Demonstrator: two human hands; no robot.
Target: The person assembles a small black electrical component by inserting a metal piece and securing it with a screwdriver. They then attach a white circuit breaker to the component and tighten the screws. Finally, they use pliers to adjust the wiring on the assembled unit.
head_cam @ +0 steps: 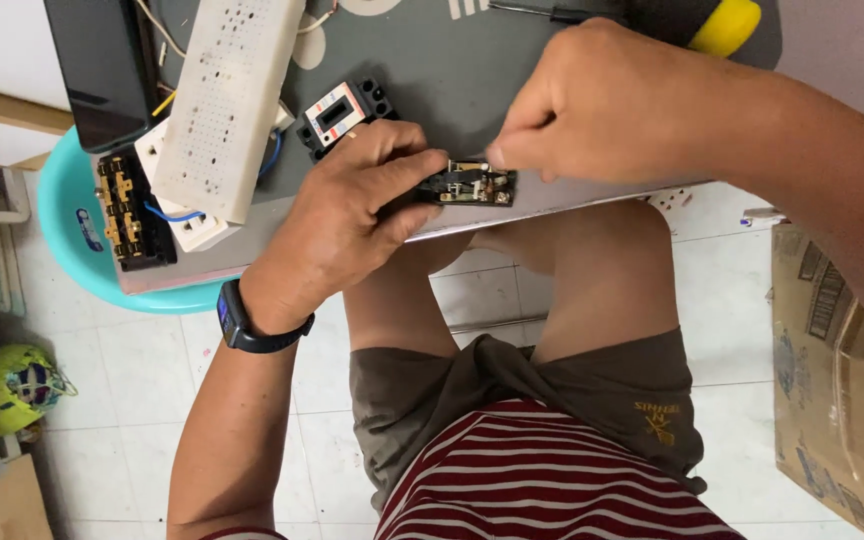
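Note:
My left hand (352, 215) grips a small black switch module (472, 185) with brass contacts, holding it at the front edge of a grey board (472, 70). My right hand (602, 105) is pinched on the top of the module, its fingertips touching a metal part. A dark smartwatch (242, 325) sits on my left wrist. Just behind my left hand lies a small black part with a white and orange face (342, 115).
A white perforated socket cover (227, 100) and a black socket body with brass strips (132, 210) lie at the left of the board, over a teal stool (72, 250). A yellow-handled screwdriver (692, 20) lies at the top. A cardboard box (842, 380) stands right.

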